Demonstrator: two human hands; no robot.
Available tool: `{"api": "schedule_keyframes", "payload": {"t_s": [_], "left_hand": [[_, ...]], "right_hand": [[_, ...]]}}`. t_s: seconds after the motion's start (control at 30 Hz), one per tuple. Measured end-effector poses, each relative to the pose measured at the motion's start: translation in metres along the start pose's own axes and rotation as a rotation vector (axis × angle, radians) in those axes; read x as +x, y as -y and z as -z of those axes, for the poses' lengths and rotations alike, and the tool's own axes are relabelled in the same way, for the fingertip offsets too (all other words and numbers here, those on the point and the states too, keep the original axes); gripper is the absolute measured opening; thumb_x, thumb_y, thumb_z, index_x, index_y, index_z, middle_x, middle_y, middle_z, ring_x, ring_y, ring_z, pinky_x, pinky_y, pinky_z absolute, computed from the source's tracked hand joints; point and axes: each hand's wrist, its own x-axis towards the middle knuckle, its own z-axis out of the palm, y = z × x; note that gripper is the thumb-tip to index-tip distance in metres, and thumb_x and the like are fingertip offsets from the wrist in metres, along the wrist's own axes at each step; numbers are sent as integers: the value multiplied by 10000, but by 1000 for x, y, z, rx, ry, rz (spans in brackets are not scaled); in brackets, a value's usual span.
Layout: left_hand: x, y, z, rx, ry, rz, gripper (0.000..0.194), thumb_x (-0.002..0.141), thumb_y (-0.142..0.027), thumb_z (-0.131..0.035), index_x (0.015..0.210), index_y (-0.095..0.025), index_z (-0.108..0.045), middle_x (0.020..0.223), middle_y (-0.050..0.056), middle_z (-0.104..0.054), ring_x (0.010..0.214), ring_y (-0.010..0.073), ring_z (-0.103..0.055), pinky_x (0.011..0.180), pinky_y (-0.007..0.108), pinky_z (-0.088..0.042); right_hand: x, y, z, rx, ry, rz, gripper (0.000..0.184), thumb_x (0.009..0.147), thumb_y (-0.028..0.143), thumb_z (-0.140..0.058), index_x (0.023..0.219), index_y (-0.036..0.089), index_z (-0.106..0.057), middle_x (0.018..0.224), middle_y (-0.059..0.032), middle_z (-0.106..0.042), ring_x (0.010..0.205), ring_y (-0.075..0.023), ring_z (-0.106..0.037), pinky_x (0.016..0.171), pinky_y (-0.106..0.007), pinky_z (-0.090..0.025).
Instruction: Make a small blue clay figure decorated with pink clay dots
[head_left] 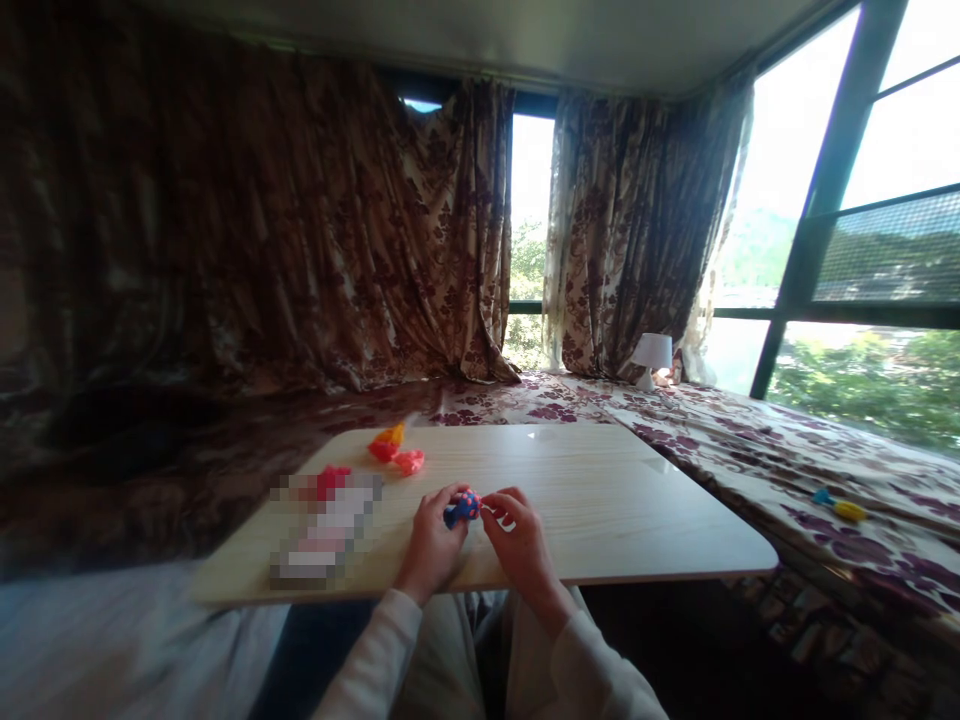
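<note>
Above the near part of the table, my left hand is closed around a small rounded blue lump with pinkish-red dots. My right hand comes in from the other side, with thumb and forefinger pinched together at the lump's right edge. Whatever is between those fingertips is too small to make out. To the left of my hands lie a crumpled orange-and-red piece, a pinkish-red crumpled piece and a deep pink lump, all on the tabletop.
The pale wooden table has rounded corners and stands over my lap. A blurred-out flat item lies at its left. On the flowered bedding are a white lamp and a yellow item beside a blue one.
</note>
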Motion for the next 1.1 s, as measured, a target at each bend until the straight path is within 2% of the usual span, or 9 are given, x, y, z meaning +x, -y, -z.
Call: {"api": "schedule_keyframes", "payload": {"t_s": [0.4, 0.83, 1.1], "left_hand": [[-1, -4, 0, 12, -15, -8, 354, 660, -112, -570, 994, -212, -636, 925, 40, -616, 888, 185, -593, 893, 374, -457], [-2, -4, -1, 29, 63, 2, 322, 683, -123, -570, 986, -214, -633, 926, 44, -626, 887, 183, -598, 883, 370, -458], [-1, -8, 0, 0, 46, 17, 300, 680, -144, -580, 967, -209, -636, 898, 41, -637, 869, 180, -600, 871, 361, -458]], "right_hand": [[0, 2, 1, -26, 0, -8, 110, 763, 147, -562, 738, 198, -656, 733, -11, -602, 624, -126, -543, 606, -245, -447], [1, 4, 1, -121, -24, -14, 144, 731, 123, -533, 610, 192, -571, 637, 12, -566, 605, -124, -520, 606, -241, -406], [1, 4, 1, -116, -3, -2, 154, 752, 138, -483, 641, 192, -575, 638, 10, -560, 594, -126, -511, 607, -249, -404]]}}
